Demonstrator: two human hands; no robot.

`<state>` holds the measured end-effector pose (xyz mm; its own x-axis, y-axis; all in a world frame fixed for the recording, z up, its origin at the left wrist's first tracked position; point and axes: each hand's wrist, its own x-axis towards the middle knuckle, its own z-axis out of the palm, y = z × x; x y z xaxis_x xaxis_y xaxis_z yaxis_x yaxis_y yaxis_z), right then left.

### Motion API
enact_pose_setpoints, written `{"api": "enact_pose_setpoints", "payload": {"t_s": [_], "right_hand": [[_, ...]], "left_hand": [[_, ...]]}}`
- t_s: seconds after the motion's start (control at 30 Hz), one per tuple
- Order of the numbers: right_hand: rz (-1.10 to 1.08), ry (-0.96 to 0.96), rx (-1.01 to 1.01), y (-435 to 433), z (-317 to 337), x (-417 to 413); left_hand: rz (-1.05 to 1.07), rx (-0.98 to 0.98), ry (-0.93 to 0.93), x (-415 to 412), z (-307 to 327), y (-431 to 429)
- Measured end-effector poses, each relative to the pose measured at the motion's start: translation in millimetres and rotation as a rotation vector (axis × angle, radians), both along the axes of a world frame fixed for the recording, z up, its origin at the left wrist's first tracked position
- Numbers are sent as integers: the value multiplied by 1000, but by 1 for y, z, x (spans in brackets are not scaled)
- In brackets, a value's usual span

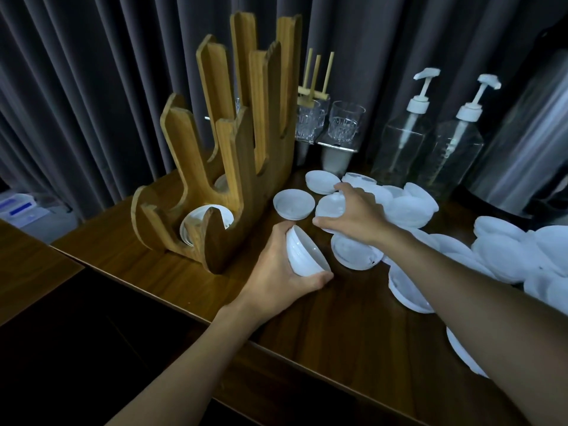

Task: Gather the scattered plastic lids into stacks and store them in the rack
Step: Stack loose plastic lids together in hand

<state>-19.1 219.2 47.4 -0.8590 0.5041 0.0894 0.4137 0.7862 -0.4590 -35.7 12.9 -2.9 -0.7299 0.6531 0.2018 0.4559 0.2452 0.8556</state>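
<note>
Grip of left hand (276, 269) curls round a glossy white lid stack (302, 256); right hand (356, 215) clasps one round lid (329, 208).

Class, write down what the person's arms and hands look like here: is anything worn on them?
The left hand and right hand are bare: no gloves, rings, watch or bracelet show. Both forearms are uncovered to the frame's edge; no sleeves are in view.

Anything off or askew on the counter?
Only the white lids: they lie scattered and overlapping on the counter right of the wooden rack, some tilted in a heap at far right. No spill or damage visible.
</note>
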Motion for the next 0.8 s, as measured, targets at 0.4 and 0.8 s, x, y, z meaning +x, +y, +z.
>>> {"api": "enact_pose_setpoints", "payload": {"t_s": [0.4,0.8], "right_hand": [[-23,334,-172,-2,16,5],[218,483,-602,-63,10,44]], "left_hand": [[16,25,11,-4,1,1],[68,211,-61,-6,0,-3]]}}
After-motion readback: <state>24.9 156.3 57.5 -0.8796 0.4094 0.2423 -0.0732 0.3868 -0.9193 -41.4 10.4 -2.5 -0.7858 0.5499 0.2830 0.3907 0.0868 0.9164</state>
